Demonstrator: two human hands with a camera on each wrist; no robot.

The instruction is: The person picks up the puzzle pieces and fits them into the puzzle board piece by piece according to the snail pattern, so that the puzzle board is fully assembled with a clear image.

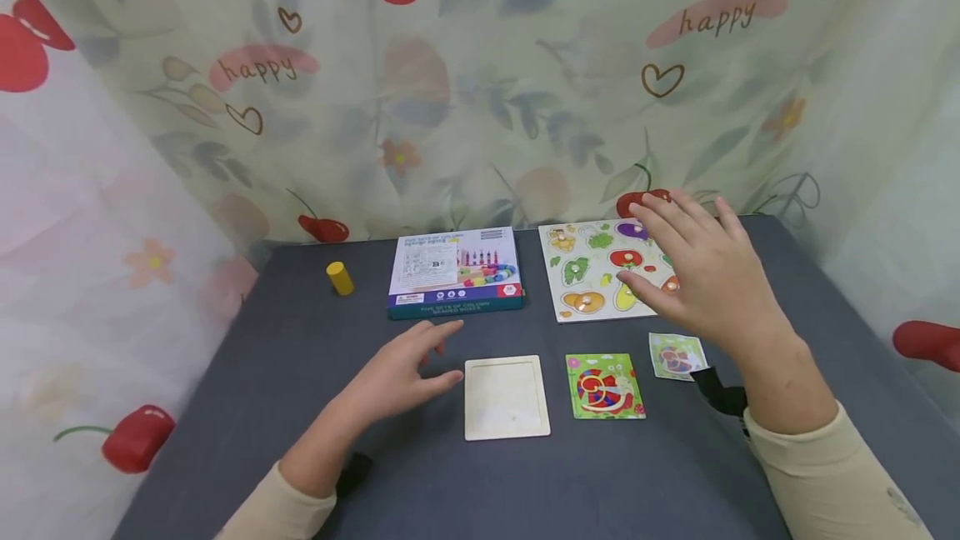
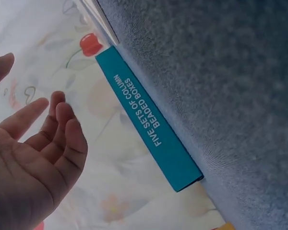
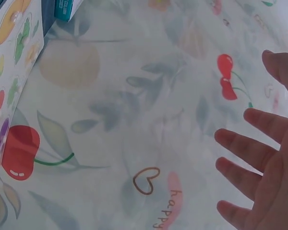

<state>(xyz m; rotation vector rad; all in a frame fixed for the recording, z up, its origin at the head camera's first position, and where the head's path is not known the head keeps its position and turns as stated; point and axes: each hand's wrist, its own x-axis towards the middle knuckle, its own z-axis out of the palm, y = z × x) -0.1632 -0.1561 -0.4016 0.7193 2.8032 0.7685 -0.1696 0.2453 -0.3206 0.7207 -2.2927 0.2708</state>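
My left hand (image 1: 397, 369) hovers over the table between the teal-edged bead box (image 1: 455, 273) and a pale wooden tray (image 1: 507, 398). Its fingers are loosely bent and hold nothing; in the left wrist view the palm (image 2: 24, 167) shows bare. Raised in front of the vegetable board (image 1: 592, 269), my right hand (image 1: 705, 273) has its fingers spread and holds nothing. Below it lie a green snail puzzle (image 1: 606, 387) and a small snail picture card (image 1: 675, 355), whose corner is near the black wrist strap. The right wrist view shows the spread fingers (image 3: 249, 148) against the curtain.
A yellow cylinder (image 1: 340, 278) stands at the back left of the dark table (image 1: 300, 373). A printed curtain (image 1: 480, 107) with cherries and hearts hangs behind the table and along both sides. The box and the vegetable board lie side by side near the back edge.
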